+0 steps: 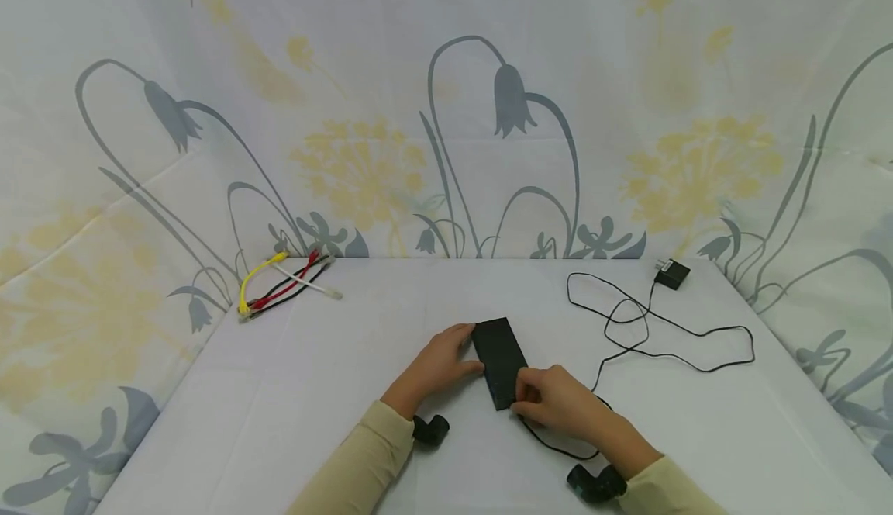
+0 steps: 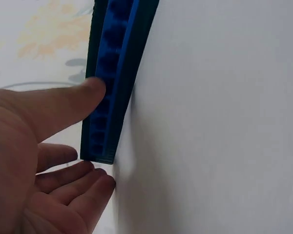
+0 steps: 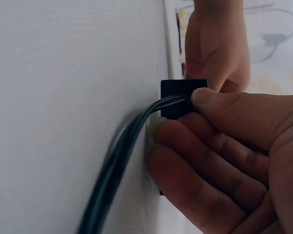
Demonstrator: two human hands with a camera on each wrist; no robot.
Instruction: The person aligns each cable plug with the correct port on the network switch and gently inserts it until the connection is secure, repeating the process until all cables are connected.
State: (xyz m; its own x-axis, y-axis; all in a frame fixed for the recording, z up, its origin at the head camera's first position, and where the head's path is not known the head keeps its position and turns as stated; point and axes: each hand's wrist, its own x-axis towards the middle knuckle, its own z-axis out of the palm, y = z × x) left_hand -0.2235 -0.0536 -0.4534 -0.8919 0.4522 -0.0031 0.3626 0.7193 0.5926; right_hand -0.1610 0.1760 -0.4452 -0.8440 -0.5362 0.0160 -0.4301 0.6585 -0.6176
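A flat black network switch [image 1: 499,360] lies on the white table, angled slightly. Along its left side runs a row of blue ports, seen in the left wrist view. My left hand [image 1: 438,360] holds it there: the thumb [image 2: 93,90] lies over the ports and the fingers are around the far corner. At the near right corner my right hand [image 1: 558,397] pinches the end of a thin black power cord [image 3: 112,165] against the switch's end. The thumb and fingers cover the plug, so how far it sits in the socket cannot be seen.
The cord loops over the table's right side to a black power adapter [image 1: 673,274] at the back right. Several short network cables [image 1: 282,286], yellow, red, black and white, lie in a heap at the back left. A flower-patterned cloth [image 1: 391,73] hangs behind the table.
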